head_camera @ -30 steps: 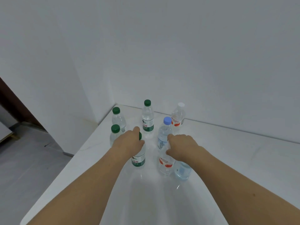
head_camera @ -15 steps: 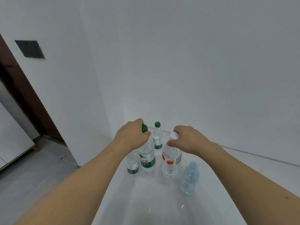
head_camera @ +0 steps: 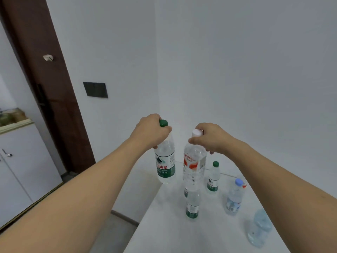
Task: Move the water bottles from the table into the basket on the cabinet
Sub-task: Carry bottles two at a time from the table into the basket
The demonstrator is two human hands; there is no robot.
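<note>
In a white-walled corner, above a white table (head_camera: 209, 232) where other clear plastic bottles stand, the left hand (head_camera: 151, 133) grips a clear green-capped, green-labelled water bottle (head_camera: 165, 162) by its neck, and the right hand (head_camera: 211, 138) grips a clear white-capped, red-labelled water bottle (head_camera: 193, 164) likewise, both lifted.

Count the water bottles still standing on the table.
4 certain: green-capped far bottle, green-labelled near bottle, blue-capped bottle, pale blue bottle. A fifth may hide behind the blue-capped one. Two others are lifted in the hands.
</note>
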